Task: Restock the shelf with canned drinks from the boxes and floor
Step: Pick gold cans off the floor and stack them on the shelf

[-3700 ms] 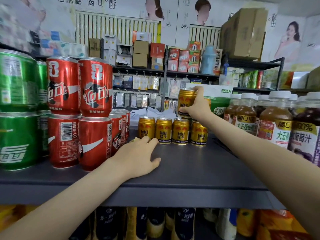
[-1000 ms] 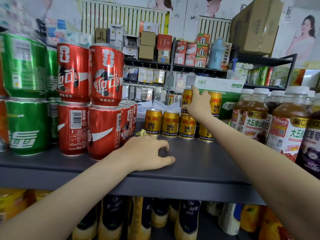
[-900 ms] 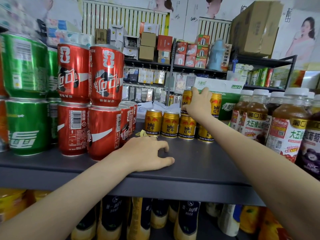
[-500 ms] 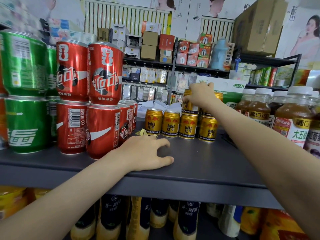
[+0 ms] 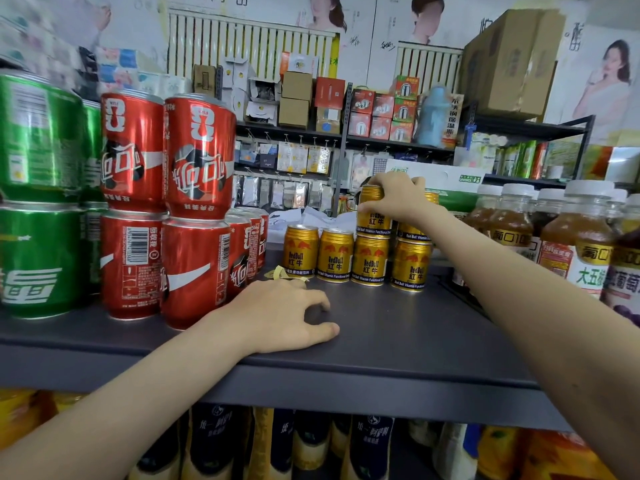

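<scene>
At the far left of the grey shelf (image 5: 398,327) you have green cans (image 5: 38,258) stacked two high, and just beside them red cola cans (image 5: 197,268), also two high, with the upper ones printed upside down. More red cans stand behind the front pair.

Your left hand (image 5: 280,317) lies palm down on the bare shelf in front of the red stack, fingers spread and loosely curled, holding nothing. A small scrap of yellow paper (image 5: 280,273) lies just beyond your knuckles.

Further back, a row of four gold Red Bull cans (image 5: 334,256) stands upright side by side near the rear of the shelf. On the third can from the left sits an upper gold can (image 5: 374,220), and your right hand (image 5: 398,197) is closed over its top from above, fingers wrapped around the rim and upper wall. Another gold can stands on the fourth one, mostly hidden behind your wrist.

To the right, bottled tea drinks with white caps (image 5: 575,237) crowd the shelf, close to your right forearm. Below the shelf you can see dark bottles (image 5: 211,441) on the lower level.
</scene>
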### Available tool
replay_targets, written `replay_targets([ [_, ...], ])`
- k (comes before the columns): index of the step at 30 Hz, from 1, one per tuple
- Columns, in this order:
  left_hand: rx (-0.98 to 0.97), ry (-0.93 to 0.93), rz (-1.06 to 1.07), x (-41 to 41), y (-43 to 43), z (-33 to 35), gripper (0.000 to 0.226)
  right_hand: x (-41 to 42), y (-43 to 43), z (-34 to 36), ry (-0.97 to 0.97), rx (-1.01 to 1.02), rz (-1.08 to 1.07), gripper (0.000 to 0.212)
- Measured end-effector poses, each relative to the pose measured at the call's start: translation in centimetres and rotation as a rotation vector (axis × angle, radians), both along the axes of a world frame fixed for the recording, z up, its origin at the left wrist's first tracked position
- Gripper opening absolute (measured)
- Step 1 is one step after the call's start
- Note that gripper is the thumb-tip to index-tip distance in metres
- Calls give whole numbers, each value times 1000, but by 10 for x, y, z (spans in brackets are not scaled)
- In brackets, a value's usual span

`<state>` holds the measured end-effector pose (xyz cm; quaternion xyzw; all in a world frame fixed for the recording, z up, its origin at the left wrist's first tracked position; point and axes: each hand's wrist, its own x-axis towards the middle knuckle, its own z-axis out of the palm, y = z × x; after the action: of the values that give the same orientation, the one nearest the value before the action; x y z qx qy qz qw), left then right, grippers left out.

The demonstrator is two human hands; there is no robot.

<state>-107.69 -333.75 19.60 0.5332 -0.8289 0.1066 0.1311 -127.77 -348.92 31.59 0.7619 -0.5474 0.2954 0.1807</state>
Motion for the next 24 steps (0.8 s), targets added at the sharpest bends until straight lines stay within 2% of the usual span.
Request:
replay_targets([
  [2, -1, -1, 0, 0, 0, -1, 49, 0, -2, -3, 61, -49, -33, 49],
  [6, 6, -4, -2, 1, -1, -1, 49, -6, 1, -2, -28, 2, 30, 40],
  [10, 17, -5, 0, 1, -1, 0, 50, -19, 7, -1, -67, 81, 81, 39],
  [14, 21, -2, 3, 1, -1, -1, 49, -22, 9, -4, -70, 48, 107, 39],
  [17, 23, 4, 8, 0, -1, -1, 47, -22, 7, -6, -29, -17, 52, 42],
  [24, 40, -5, 11, -1, 1, 1, 47, -22, 7, -4, -29, 28, 10, 48],
])
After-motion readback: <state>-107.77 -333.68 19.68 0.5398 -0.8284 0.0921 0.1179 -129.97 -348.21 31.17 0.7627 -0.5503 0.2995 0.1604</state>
